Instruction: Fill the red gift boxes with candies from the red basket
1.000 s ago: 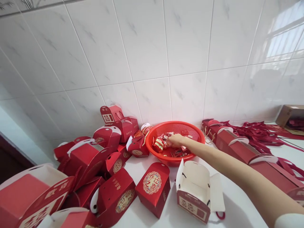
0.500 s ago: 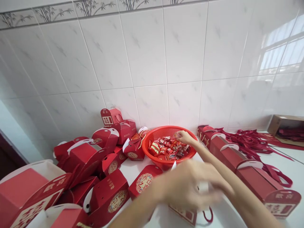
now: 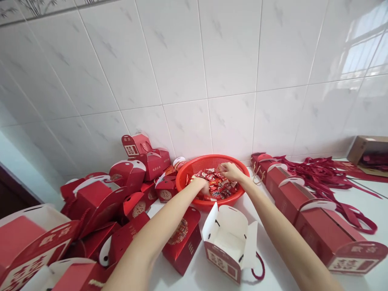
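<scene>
Boxes (image 3: 127,173) flank the red basket (image 3: 221,203), an open box (image 3: 222,260) before it.

This looks like a home's room: marbled wall tiles (image 3: 230,48), bamboo-patterned border (image 3: 39,7).

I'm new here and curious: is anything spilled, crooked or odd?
No spill shows: the candies sit in their basket. The ribbons look tangled, and the left-hand boxes lie heaped at odd angles, unlike the neat row of boxes at right.
</scene>
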A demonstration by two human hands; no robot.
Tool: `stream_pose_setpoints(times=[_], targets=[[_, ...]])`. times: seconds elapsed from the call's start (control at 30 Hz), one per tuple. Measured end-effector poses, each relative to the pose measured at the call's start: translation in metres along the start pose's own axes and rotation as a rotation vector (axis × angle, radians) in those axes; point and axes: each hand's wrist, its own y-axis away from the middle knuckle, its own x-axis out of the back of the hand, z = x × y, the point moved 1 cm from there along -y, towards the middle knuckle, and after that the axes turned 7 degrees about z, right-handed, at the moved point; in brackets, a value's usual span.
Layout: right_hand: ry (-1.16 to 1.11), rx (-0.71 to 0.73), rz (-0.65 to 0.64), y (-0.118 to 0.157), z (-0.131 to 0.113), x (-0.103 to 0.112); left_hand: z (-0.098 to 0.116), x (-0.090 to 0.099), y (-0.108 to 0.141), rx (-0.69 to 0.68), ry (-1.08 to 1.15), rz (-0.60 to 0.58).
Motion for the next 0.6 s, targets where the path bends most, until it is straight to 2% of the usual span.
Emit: stream_pose_setpoints(times=[0.07, 0.1, 0.17, 0.33, 0.43, 0.53, 0.6], targets=[[-0.030, 0.019, 0.032, 0.002, -0.002, 0.002, -0.003, -0.006, 0.000, 0.098, -0.050, -0.163], [-0.052, 0.027, 0.053, 0.002, -0.002, 0.003, -0.005, -0.006, 0.002, 0.106, -0.040, -0.190], [-0.101, 0.036, 0.093, 0.003, -0.003, 0.005, -0.009, -0.003, 0.004, 0.041, 0.002, -0.119], [-0.192, 0.037, 0.156, 0.005, -0.001, 0.006, -0.015, 0.008, 0.002, -0.116, 0.113, 0.288], [-0.246, 0.044, 0.160, 0.008, 0.000, 0.008, -0.016, 0.008, -0.002, -0.117, 0.215, 0.346], [-0.267, 0.048, 0.150, 0.009, 0.000, 0.009, -0.017, 0.007, -0.002, -0.134, 0.236, 0.375], [-0.255, 0.044, 0.156, 0.010, -0.001, 0.009, -0.018, 0.007, -0.001, -0.096, 0.213, 0.413]])
